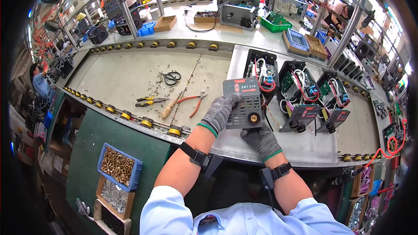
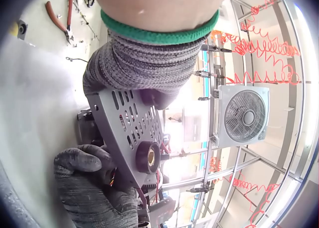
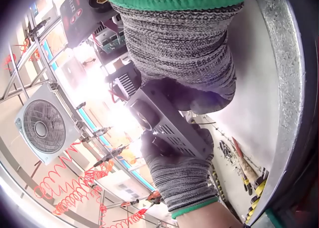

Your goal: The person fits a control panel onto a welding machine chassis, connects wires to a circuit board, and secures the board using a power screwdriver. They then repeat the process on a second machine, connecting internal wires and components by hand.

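Note:
A grey front panel (image 1: 244, 112) marked ZX7315, with vent slots and a round black socket, stands tilted up between my gloved hands. My left hand (image 1: 222, 112) grips it along its left side, thumb across the front. Below the socket, my right hand (image 1: 262, 142) holds the lower edge; in the left wrist view its curled fingers (image 2: 82, 160) lie against the panel's bottom corner. Part of that hand is hidden behind the panel in the head view. Just beyond is an open black machine housing (image 1: 262, 63) with circuit boards and red and white wires.
Two more opened machines (image 1: 300, 85) (image 1: 334, 91) stand to the right on a metal sheet (image 1: 235, 148). Pliers (image 1: 193, 100), scissors (image 1: 171, 77) and a wooden-handled tool (image 1: 167, 109) lie left among loose screws. A blue bin (image 1: 136, 176) of brass parts sits front left.

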